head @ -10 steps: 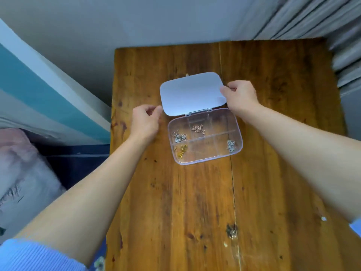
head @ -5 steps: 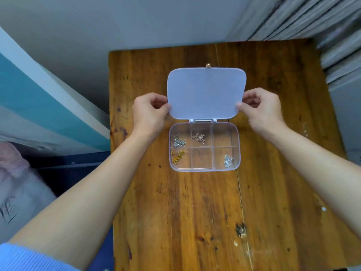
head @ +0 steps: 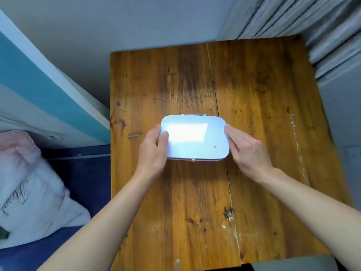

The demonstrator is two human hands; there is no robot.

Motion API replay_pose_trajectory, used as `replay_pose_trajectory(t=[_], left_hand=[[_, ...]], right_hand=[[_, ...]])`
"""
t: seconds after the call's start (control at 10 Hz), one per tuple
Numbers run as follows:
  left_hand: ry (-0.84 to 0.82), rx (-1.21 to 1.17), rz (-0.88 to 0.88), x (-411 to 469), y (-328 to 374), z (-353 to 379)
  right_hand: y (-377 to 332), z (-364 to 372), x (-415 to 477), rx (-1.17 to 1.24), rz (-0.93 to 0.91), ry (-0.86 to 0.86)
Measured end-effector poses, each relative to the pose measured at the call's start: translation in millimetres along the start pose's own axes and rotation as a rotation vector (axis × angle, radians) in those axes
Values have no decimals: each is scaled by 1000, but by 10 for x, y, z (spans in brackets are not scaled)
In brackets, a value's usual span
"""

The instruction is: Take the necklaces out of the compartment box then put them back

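Note:
The compartment box (head: 195, 139) lies on the wooden table (head: 195, 202) with its white lid down flat over it. A small gold clasp shows at its near edge. The necklaces inside are hidden under the lid. My left hand (head: 153, 151) grips the box's left side, thumb resting on the lid. My right hand (head: 248, 151) holds the right side, fingers along the edge. A thin silver chain (head: 298, 147) lies stretched out on the table to the right of the box.
A pale wall stands behind the table and grey pleated curtains (head: 322, 26) hang at the back right. To the left are a teal and white panel, a white pillow (head: 29, 192) and dark blue bedding.
The lid, standing open before, has been swung down onto the box, hiding the necklaces in the compartments. Both hands came down with it to the box's sides.

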State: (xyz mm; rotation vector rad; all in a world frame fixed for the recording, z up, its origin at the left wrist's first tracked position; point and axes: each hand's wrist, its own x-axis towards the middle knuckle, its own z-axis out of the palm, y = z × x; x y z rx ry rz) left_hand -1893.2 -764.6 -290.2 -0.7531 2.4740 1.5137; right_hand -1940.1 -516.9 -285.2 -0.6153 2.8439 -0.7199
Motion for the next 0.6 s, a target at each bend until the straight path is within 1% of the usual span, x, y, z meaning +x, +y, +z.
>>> replay_pose_trajectory(t=[0.1,0.2,0.3,0.4,0.5,0.6], left_hand=[[-24,142,69,-85,-58,101],[-39,279,90,-134,-107,222],[4,369,90,-202,-108,344],[51,512,127,-239,-189,401],[82,590,169,-271,-222,405],[124,610,147,-241,-243,454]], right_hand=[[-9,17,-68,-73,5,-112],[-41,99,-110,-161,49,-190],[-41,144,-101,-221,87,-238],[34,140,-74,-246,85,-268],[53,83,-70,-257,61,-307],[22,-80,-17,-285,41,-293]])
